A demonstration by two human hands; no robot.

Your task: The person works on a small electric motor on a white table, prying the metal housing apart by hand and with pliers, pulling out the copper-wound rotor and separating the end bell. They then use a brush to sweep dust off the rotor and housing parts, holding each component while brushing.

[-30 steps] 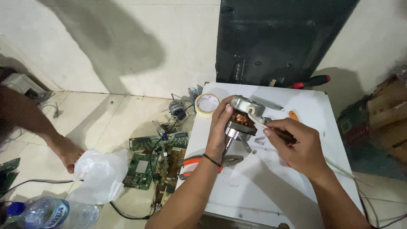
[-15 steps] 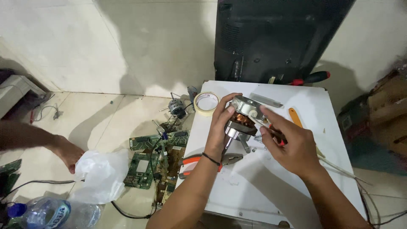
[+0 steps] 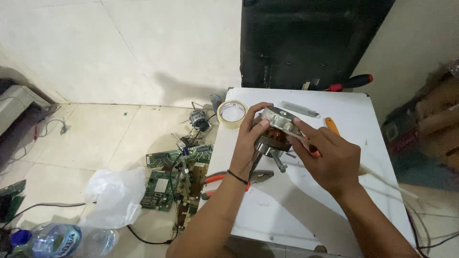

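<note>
Both hands (image 3: 296, 148) grip a small motor (image 3: 277, 129) above the white table (image 3: 306, 200); tiled floor (image 3: 95, 138) beside.

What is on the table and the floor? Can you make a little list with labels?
Left hand: grips the small electric motor
Right hand: fingers on the motor's top
Table: white; tape roll, pliers with orange handles, grey metal strip
Behind the table: red and black screwdriver
Floor: circuit boards, plastic bag, water bottle, second small motor
</note>
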